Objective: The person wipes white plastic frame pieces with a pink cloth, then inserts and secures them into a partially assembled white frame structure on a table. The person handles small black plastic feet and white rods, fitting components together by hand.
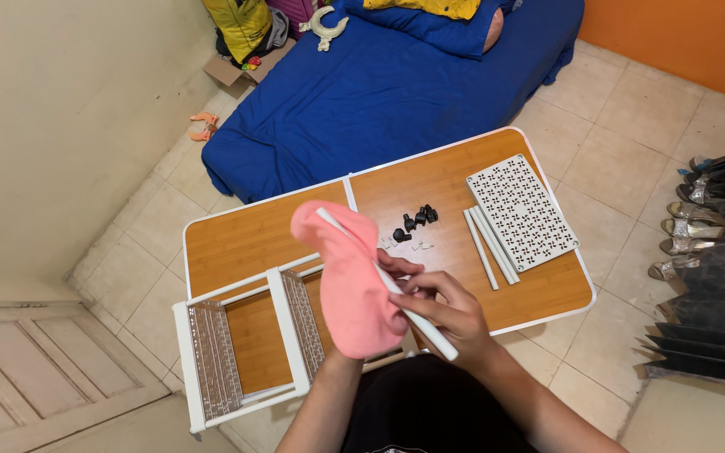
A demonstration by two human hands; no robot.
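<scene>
Above the near edge of the tabletop point(253, 239), a wood-grain folding surface with a white rim, the person holds a white rod point(388, 285) wrapped partway in a pink cloth point(350, 281). Below the hands, a partly built white rack point(241, 348) with patterned grey panels lies on the tabletop's near left part, directly under the cloth. Further back sit a small heap of black caster wheels point(415, 221) and a few tiny pale clips point(404, 245). To the right lie three more white rods point(490, 245) side by side, just beside a stack of white perforated panels point(520, 210). Beyond the tabletop is a bed with a blue cover point(379, 92); rows of shoes point(698, 218) line the floor at the right.

The held rod is slim, plain and white. Its long axis runs diagonally, its upper end pointing up-left past the cloth's top, its lower end down-right toward the person.

The right hand point(451, 315) has its grip closed around the rod's lower part. The left hand point(354, 327) is covered by the cloth, its grip seemingly closed on the rod through the fabric.
</scene>
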